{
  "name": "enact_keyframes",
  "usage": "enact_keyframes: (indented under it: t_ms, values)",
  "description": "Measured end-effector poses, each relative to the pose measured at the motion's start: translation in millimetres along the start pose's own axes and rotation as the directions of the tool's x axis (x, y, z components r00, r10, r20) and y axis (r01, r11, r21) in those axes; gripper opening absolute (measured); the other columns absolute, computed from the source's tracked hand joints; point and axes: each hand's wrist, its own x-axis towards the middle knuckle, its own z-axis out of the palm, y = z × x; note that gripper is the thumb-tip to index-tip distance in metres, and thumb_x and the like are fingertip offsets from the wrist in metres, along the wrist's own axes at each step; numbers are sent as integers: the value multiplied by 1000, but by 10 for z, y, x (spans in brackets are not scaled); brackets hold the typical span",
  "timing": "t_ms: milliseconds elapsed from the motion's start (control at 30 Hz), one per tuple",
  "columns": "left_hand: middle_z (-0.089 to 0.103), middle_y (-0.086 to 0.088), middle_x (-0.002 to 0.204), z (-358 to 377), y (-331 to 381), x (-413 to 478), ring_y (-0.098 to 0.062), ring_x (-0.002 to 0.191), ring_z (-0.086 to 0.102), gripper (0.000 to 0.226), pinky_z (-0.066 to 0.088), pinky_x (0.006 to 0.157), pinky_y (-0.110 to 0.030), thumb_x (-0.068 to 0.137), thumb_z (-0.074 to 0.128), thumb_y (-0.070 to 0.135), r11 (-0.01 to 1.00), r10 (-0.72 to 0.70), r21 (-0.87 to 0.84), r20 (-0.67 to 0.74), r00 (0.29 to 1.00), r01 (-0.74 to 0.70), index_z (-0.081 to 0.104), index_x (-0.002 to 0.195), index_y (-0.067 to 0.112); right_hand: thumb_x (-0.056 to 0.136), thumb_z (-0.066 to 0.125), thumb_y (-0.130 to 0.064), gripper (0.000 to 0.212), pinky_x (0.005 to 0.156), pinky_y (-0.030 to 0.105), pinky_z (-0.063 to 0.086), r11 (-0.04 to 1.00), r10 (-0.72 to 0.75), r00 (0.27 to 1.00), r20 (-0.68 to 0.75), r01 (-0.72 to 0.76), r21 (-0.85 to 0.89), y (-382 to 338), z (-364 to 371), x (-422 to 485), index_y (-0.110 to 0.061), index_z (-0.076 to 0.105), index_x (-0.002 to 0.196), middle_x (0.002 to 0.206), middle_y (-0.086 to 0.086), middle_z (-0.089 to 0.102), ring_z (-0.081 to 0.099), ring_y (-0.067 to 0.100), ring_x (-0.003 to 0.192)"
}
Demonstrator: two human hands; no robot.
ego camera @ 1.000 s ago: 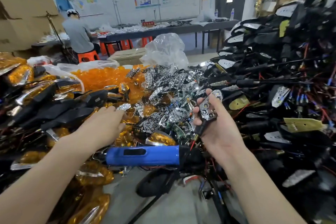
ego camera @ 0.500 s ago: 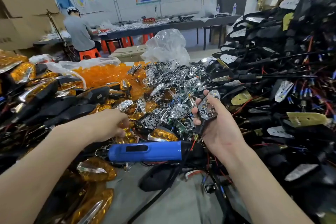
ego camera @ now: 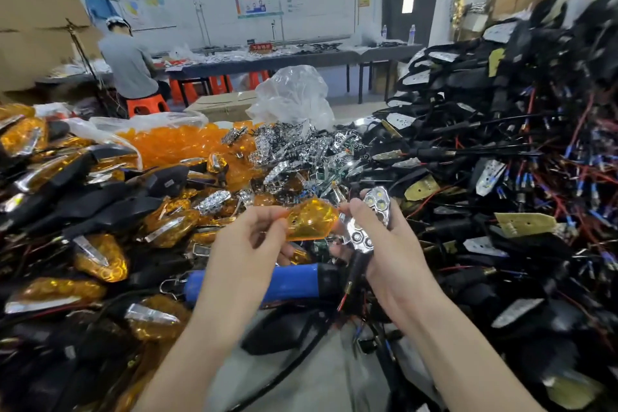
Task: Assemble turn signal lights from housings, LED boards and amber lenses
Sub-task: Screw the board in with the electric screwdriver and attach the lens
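My left hand [ego camera: 249, 249] pinches a clear amber lens [ego camera: 312, 219] and holds it up in front of me. My right hand [ego camera: 391, 246] grips a black housing with a chrome reflector and LED board [ego camera: 369, 219] seated in it, its black stem and red wire hanging below my palm. The lens edge sits right beside my right thumb and the housing. A heap of loose amber lenses [ego camera: 180, 144] lies behind, with a pile of chrome reflectors [ego camera: 301, 150] next to it.
A blue electric screwdriver [ego camera: 287, 281] lies across the bench under my hands. Finished amber lights [ego camera: 100, 254] pile up at the left. A tall heap of black wired housings [ego camera: 501, 177] fills the right. A person in grey [ego camera: 128, 60] sits at a far table.
My left hand picked an amber lens from the left pile and carried it right, up to the housing in my right hand. My right hand stayed roughly in place.
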Motion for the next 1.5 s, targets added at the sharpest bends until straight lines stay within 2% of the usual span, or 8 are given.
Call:
enact_keyframes:
  t_ms: [233,433,633,767,867,1000,1300,1500]
  values:
    - [74,2,81,193,-137,-120,-10,71,70,15,55,67,-19,96,63,20,992,26,-123,6,1000,-25,69,105,31,92,74,-15,16,61,29,59,977,-71,997,2,70,-199,39,-76,-45,-31,70,89,97,1,78,72,14,77]
    - [69,15,118,244,-178,-267,-8,106,68,50,50,89,-14,84,71,31,976,162,-180,235,959,-121,53,127,48,91,75,-20,16,74,28,59,972,-78,997,18,80,-221,90,-94,-92,-25,70,105,104,5,78,75,23,94]
    - [68,17,117,251,-184,-271,-10,105,68,44,52,89,-19,85,76,37,962,234,-171,113,966,-213,53,121,48,87,75,-31,17,70,31,54,980,7,997,74,8,-197,94,-43,-86,-29,71,103,97,-1,76,71,17,84]
    - [71,15,105,251,-168,-293,-6,96,70,39,50,80,-9,80,77,30,952,206,-238,23,978,-195,56,108,49,78,69,-29,32,54,23,50,981,113,992,51,-119,153,-8,-33,-56,-16,65,107,85,6,71,67,16,69]
    - [71,11,102,286,-172,-323,-9,95,70,34,50,80,-11,81,77,34,961,163,-235,55,985,-146,58,108,44,76,65,-27,32,63,27,49,959,104,994,43,-112,262,-66,-88,-51,-17,65,107,84,5,69,66,18,73]
    - [74,9,97,395,-189,-381,-9,93,71,38,51,81,-13,82,72,35,966,144,-236,147,979,-107,58,117,30,76,68,-20,16,66,30,51,943,78,995,64,-94,319,-79,-113,-75,-24,79,88,88,5,69,65,21,80]
    - [73,17,101,411,-189,-383,-3,93,70,46,51,78,-10,75,73,41,972,152,-199,127,980,-125,59,117,27,77,65,-14,28,64,29,58,951,58,985,161,-103,290,-97,-56,-137,-25,78,99,90,6,69,67,19,80]
    - [74,17,97,427,-199,-390,-1,91,70,44,51,75,-9,74,73,40,972,129,-212,125,984,-101,58,112,26,76,66,-12,28,76,31,58,975,20,974,224,-69,211,-72,-66,-148,-28,77,97,92,4,67,63,19,87]
